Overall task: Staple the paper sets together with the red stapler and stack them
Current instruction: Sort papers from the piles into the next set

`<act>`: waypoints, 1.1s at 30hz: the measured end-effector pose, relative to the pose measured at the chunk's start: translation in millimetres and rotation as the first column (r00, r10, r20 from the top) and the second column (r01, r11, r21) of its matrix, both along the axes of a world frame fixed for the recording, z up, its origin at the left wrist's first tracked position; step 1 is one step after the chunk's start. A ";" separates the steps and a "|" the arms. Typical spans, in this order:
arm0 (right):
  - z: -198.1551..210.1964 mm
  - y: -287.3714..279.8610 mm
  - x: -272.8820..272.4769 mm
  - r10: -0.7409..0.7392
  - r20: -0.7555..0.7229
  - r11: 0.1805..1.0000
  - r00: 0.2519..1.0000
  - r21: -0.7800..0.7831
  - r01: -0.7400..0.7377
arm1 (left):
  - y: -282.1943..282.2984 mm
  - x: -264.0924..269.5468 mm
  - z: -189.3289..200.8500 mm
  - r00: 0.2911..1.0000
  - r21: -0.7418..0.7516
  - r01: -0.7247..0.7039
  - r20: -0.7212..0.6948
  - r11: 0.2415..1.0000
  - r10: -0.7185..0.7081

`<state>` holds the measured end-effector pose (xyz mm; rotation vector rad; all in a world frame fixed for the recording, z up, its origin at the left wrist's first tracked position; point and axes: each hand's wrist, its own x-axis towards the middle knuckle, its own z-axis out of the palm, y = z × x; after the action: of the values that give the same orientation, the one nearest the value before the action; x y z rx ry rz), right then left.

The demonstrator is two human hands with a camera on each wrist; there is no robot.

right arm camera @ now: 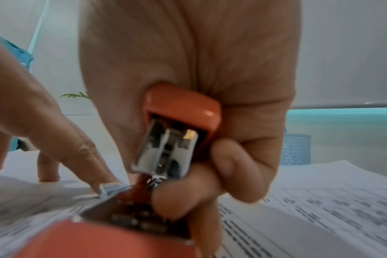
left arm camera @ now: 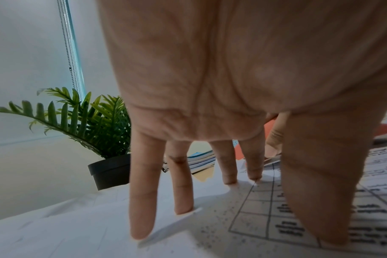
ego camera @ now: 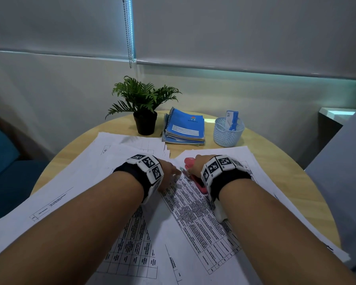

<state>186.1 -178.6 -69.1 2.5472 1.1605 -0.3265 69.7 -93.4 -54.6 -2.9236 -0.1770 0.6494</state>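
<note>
Our right hand (ego camera: 195, 164) grips the red stapler (right arm camera: 179, 132), its mouth at the top corner of the printed paper set (ego camera: 193, 212) in mid-table, while our left hand (left arm camera: 210, 87) presses straight, spread fingers (left arm camera: 141, 200) on the sheets. We judge this staple not yet driven; piles lie on both sides, so stacking remains.

Potted plant (ego camera: 142, 105), notebooks (ego camera: 184, 127) and basket (ego camera: 228, 131) block the table's far edge.

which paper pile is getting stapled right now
The middle printed-table paper set: the left hand presses it and the red stapler sits at its corner; the other piles lie untouched.
</note>
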 end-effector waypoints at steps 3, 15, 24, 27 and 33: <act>-0.6 -0.3 6.1 -0.065 -0.052 0.998 0.997 -0.008 0.065 | 0.3 0.1 -0.4 1.000 -0.020 -0.005 0.000 1.000 0.005; 8.0 -26.6 1.6 0.019 -0.019 1.000 1.000 -0.022 -0.019 | 0.7 1.2 -1.0 1.000 0.008 0.004 -0.017 1.000 -0.004; -12.4 -88.3 36.9 -0.199 0.037 0.978 0.979 0.065 0.196 | 18.0 2.7 -1.7 0.925 -0.194 -0.358 0.063 0.913 0.376; -7.0 -100.0 38.0 -0.320 -0.022 0.939 0.947 0.128 0.320 | 15.0 2.2 -1.5 0.898 -0.073 -0.418 0.121 0.906 0.424; 17.7 -79.6 26.8 -0.373 -0.012 0.768 0.928 0.556 0.317 | 18.1 3.0 4.3 0.879 -0.135 -0.449 0.109 0.884 0.463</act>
<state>212.9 -258.2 -51.3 3.2504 0.8176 0.0796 72.7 -75.3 -50.4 -3.0448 -0.8995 0.5196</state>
